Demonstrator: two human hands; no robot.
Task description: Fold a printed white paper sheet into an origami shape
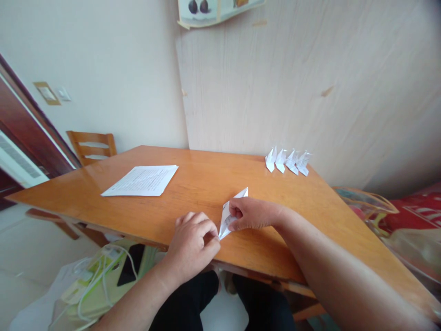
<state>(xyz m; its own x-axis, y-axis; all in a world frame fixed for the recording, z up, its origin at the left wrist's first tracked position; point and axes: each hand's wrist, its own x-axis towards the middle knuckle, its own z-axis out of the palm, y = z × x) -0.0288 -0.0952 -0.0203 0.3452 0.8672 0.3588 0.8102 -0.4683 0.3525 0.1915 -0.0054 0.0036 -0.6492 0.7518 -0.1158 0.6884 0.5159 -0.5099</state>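
A folded sheet of white paper [226,215], narrow and pointed at both ends, is on the wooden table near its front edge. My left hand [195,246] is closed, its thumb and fingertips pinching the near point of the paper. From the right, my right hand [253,214] has its fingers curled over the paper's middle, the thumb on the near side; it covers part of the folds. Several folded white paper figures [291,162] stand in a row at the back right of the table.
A stack of printed sheets [143,180] lies on the left of the table [203,177]. A wooden chair [96,145] stands beyond the left end. Below the front edge, white cables [103,276] and a dark flat device [132,264] rest on a green surface. The wall borders the back edge.
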